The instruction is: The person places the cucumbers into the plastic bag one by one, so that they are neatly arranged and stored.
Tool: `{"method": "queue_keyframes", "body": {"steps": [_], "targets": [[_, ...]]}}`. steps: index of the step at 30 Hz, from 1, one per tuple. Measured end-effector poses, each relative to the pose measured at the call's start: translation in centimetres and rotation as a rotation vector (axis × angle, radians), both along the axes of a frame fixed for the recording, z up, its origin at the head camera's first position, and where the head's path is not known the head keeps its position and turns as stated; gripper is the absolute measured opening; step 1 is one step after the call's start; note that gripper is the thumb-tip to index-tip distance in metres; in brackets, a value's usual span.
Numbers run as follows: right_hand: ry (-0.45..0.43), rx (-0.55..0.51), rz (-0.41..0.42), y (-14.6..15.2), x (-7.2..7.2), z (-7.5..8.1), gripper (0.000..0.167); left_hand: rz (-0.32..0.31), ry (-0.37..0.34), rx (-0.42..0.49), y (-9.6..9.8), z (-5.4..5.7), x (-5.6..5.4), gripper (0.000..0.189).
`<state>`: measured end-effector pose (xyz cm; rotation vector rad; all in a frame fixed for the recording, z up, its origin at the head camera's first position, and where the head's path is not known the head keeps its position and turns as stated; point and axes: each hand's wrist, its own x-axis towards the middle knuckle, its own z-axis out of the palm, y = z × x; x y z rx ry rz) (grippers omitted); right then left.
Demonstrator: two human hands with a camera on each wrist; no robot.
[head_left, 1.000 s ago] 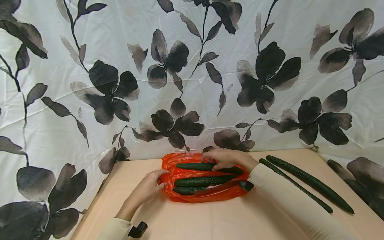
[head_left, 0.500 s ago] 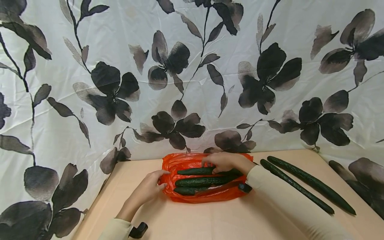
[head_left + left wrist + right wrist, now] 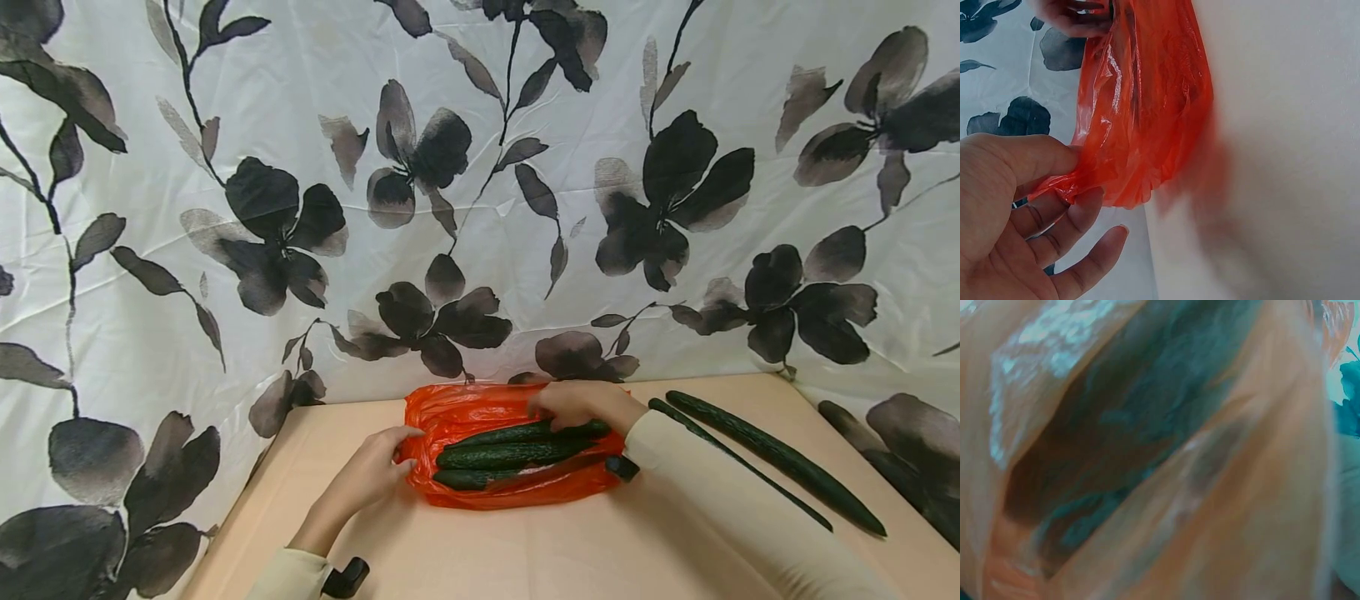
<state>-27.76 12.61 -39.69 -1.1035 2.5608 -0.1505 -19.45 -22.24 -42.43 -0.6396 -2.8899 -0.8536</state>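
A red plastic bag (image 3: 495, 496) lies on the table with its opening upward, and several dark green cucumbers (image 3: 510, 455) show inside it. At its left end my left hand (image 3: 375, 460) pinches a gathered corner between thumb and fingers; the left wrist view shows this pinch on the bag (image 3: 1141, 125) closely, with the little finger standing free. Inside the opening my right hand (image 3: 577, 404) grips the rearmost cucumber (image 3: 502, 434) from above, thumb on its near side. That cucumber lies along the middle one. Blurred bag plastic (image 3: 1272, 506) fills most of the right wrist view.
To the right, a long cucumber (image 3: 780, 462) lies slantwise on the beige table (image 3: 480, 558). Another cucumber (image 3: 738, 458) beside it is partly covered by the right sleeve (image 3: 720, 508). A flower-patterned cloth (image 3: 525, 250) hangs behind the table.
The rearmost cucumber has shifted toward the near side, closing the gap to the middle one. My right hand has moved slightly right along it. My left hand stays at the bag's corner.
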Motion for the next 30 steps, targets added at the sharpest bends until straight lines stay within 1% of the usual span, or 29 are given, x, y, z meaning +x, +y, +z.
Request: {"method": "queue_keyframes", "body": {"steps": [3,7,11,15,18,25,30], "targets": [[0.011,0.032,-0.027,0.4,0.1,0.0,0.035,-0.003,-0.006,0.001,-0.1,0.0,0.1,0.041],[0.005,0.018,-0.057,0.7,0.2,0.1,0.036,-0.007,-0.008,0.002,-0.3,0.1,0.2,0.042],[0.01,0.035,-0.09,1.2,0.3,0.2,0.038,-0.012,-0.005,0.0,-0.5,0.1,0.4,0.042],[-0.025,0.051,-0.123,1.6,0.5,0.0,0.04,-0.016,-0.01,-0.001,-0.6,0.2,0.5,0.043],[-0.059,0.033,-0.139,1.8,0.7,0.0,0.04,-0.018,-0.01,-0.001,-0.7,0.3,0.5,0.042],[-0.072,0.012,-0.133,2.3,1.3,0.1,0.039,-0.032,-0.009,0.0,-1.0,0.4,0.8,0.042],[-0.059,-0.026,-0.1,3.1,1.7,0.2,0.037,-0.037,-0.015,0.003,-1.2,0.5,1.0,0.042]]}}
